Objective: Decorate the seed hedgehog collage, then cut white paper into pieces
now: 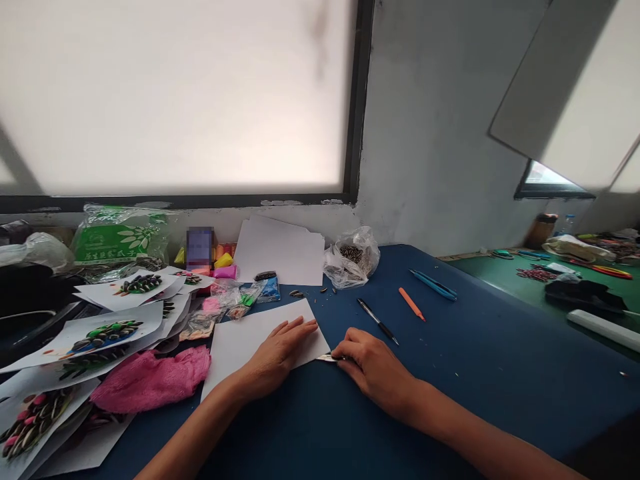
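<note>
My left hand (279, 352) lies flat on a blank white sheet of paper (233, 343), fingers stretched out and pressed together. Just past the sheet's right corner, my right hand (367, 367) is closed in a pinch. A thin pale sliver (327, 358) sticks out from its fingertips toward the paper; its kind is too small and covered to tell. Beyond the right hand lie a black pen (377, 321), an orange marker (411, 304) and blue tweezers (433, 285). A few loose sunflower seeds (297, 293) lie behind the sheet.
Papers with sunflower-seed pictures (107, 333) pile up on the left, beside a pink cloth (153, 380). Bagged coloured clay (245, 300), a green seed bag (117, 237), white sheets (280, 252) and a plastic bag of seeds (353, 257) line the wall. Another green table (505, 280) stands right.
</note>
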Action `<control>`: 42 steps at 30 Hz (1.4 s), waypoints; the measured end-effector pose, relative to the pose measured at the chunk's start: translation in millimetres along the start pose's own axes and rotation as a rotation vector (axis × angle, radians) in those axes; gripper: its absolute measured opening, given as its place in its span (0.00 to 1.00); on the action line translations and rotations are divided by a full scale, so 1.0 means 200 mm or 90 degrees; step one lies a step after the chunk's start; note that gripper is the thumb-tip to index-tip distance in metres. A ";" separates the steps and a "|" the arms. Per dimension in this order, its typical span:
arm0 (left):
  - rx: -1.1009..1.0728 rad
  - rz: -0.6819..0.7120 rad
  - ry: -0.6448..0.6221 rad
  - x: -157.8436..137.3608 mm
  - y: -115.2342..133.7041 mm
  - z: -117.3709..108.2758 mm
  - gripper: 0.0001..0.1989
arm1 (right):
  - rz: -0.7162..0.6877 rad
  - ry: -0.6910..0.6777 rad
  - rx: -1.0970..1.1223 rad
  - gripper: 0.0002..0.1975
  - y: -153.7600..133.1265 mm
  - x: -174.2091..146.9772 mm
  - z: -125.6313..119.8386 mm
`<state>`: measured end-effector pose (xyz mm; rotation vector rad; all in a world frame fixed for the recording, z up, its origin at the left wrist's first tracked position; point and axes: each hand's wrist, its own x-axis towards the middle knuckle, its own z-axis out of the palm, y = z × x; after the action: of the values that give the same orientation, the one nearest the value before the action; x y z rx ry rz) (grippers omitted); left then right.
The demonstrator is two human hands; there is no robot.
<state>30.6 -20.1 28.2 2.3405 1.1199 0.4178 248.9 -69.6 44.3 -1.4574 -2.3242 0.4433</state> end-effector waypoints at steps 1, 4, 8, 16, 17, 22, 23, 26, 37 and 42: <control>-0.002 0.001 -0.001 0.00 0.00 0.00 0.27 | -0.003 0.004 0.001 0.09 0.00 0.00 0.00; -0.008 0.003 -0.001 0.00 -0.01 0.00 0.27 | -0.011 0.006 0.002 0.09 -0.01 0.01 0.00; -0.004 0.001 0.007 0.00 -0.02 0.01 0.27 | -0.010 -0.005 0.006 0.09 -0.02 0.00 0.01; -0.007 0.008 0.005 0.01 -0.03 0.01 0.28 | -0.053 0.014 -0.007 0.12 -0.05 0.00 0.04; -0.011 0.009 0.011 0.01 -0.03 0.02 0.28 | -0.052 0.014 -0.006 0.12 -0.05 -0.01 0.04; -0.015 0.017 0.021 0.01 -0.05 0.02 0.30 | -0.041 0.017 -0.015 0.11 -0.05 -0.01 0.04; -0.013 0.016 0.014 0.01 -0.04 0.02 0.30 | -0.040 0.017 -0.016 0.11 -0.05 -0.01 0.04; -0.009 0.010 0.002 0.01 -0.03 0.01 0.30 | -0.045 0.011 -0.022 0.11 -0.06 -0.01 0.05; -0.030 0.012 0.006 0.00 -0.02 0.00 0.31 | -0.078 0.011 -0.032 0.12 -0.09 0.00 0.07; -0.081 -0.007 0.035 0.00 -0.02 0.02 0.31 | -0.058 0.014 -0.022 0.11 -0.08 0.01 0.06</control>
<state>29.9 -18.2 23.5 2.2230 1.0984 0.5368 230.2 -75.3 41.4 -1.3577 -2.3805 0.3615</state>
